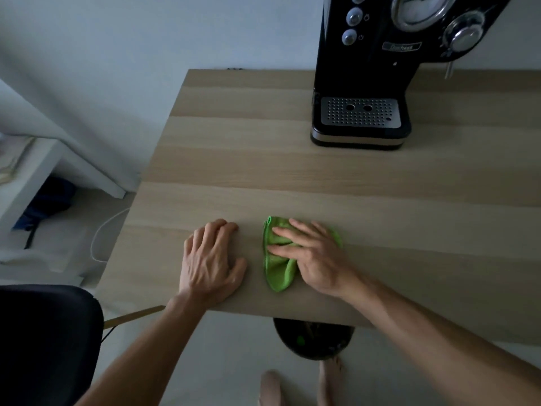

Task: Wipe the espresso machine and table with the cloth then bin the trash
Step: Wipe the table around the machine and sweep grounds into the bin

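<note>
A green cloth [276, 269] lies crumpled on the wooden table [292, 171] near its front edge. My right hand [310, 253] presses flat on the cloth with straight fingers. My left hand [212, 259] rests on the bare tabletop just left of the cloth, fingers loosely curled, holding nothing. The black espresso machine [377, 68] stands at the back right of the table, its perforated metal drip tray [360, 112] facing me. A dark bin [313, 338] sits on the floor under the table's front edge, with something green inside.
A black chair [44, 341] stands at the lower left. A white cable [102, 232] trails on the floor left of the table. White furniture [26, 177] stands at far left. My bare feet [330, 379] show below the bin.
</note>
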Available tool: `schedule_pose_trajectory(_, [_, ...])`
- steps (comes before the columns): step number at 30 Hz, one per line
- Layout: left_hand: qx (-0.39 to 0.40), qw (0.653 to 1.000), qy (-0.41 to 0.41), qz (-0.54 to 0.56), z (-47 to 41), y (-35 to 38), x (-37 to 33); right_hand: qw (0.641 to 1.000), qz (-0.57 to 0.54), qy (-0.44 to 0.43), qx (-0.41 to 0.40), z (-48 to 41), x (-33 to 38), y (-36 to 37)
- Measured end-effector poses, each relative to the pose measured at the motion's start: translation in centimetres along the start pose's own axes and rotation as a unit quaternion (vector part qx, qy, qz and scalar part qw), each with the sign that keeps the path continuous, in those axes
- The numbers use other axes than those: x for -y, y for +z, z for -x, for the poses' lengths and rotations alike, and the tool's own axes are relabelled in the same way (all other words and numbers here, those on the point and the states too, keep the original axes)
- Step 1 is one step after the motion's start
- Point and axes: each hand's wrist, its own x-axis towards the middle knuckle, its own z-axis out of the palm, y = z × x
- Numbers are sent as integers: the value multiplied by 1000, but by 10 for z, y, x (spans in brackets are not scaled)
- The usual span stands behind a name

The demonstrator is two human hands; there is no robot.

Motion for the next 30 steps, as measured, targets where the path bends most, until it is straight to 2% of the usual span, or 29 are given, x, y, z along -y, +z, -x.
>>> schedule_pose_trajectory(2, [19,999,29,-4,5,2,-1,1000,16,3,16,12,-15,-11])
schedule_pose_trajectory(4, [34,998,46,-2,8,3,-2,999,23,44,7,26,-28,-19])
schedule_pose_trajectory(7, [42,997,64,3,9,5,-6,992,28,109,-63,46,-25,-17])
schedule_pose_trajectory(10, [47,996,73,3,10,8,-10,968,42,222,-113,49,3,-4])
schedule_pose_trajectory(13, [50,995,86,-3,11,9,-13,937,44,322,-127,41,33,9])
schedule_pose_trajectory(15, [57,994,90,-4,11,9,-12,940,36,322,-108,37,48,15])
schedule_pose_trajectory(20, [70,991,109,-18,19,12,-12,986,24,158,-51,55,38,6])
schedule_pose_trajectory(23, [69,991,114,-20,26,14,-14,994,20,99,-49,69,20,-7])
schedule_pose_trajectory(26, [71,991,107,-21,26,16,-17,980,-63,149,-117,72,9,-18])
schedule_pose_trajectory(28, [68,992,106,-23,25,17,-18,949,-143,220,-174,64,0,-21])
schedule_pose_trajectory(30, [66,992,103,-20,25,17,-19,932,-152,268,-189,50,-2,-21])
